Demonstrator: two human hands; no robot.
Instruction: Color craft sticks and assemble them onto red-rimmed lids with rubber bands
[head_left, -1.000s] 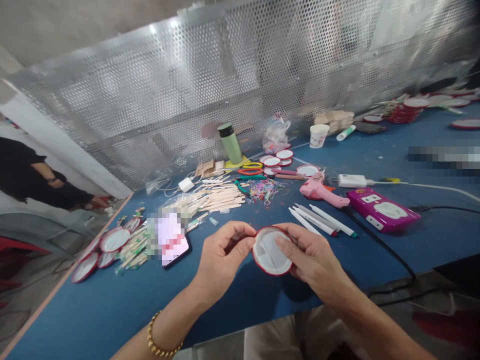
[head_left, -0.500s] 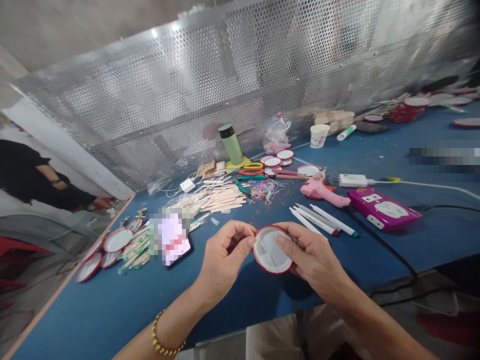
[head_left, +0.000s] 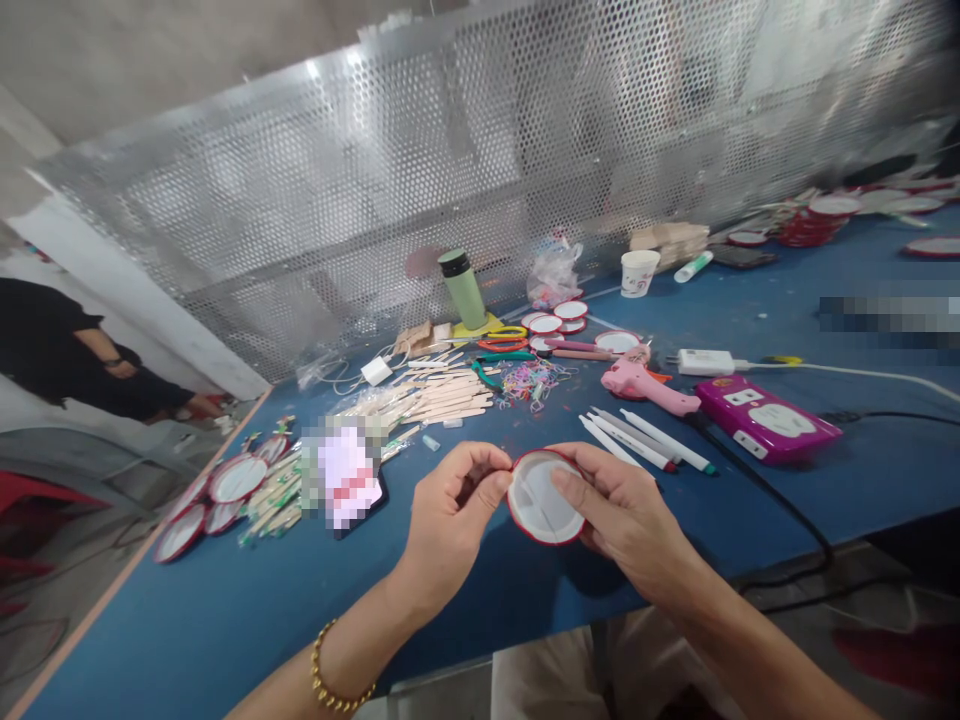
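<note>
A round white disc with a red rim [head_left: 541,505] is held up above the blue table's near part. My right hand [head_left: 619,510] grips its right side, thumb lying on the white face and fingers behind. At the disc's left edge, my left hand [head_left: 457,510] pinches with thumb and forefinger on the red rim. Beyond the hands lie white markers [head_left: 637,440], a pink glue gun [head_left: 645,382] and a pile of colourful small bands [head_left: 531,380]. Wooden sticks [head_left: 450,395] are spread behind my left hand.
Left of my hands are a phone [head_left: 349,480] and more red-rimmed discs [head_left: 238,478]. A purple power block [head_left: 765,418] with cables sits right. Farther back stand a green bottle [head_left: 463,290] and paper cup [head_left: 639,273]. A person [head_left: 75,350] is far left.
</note>
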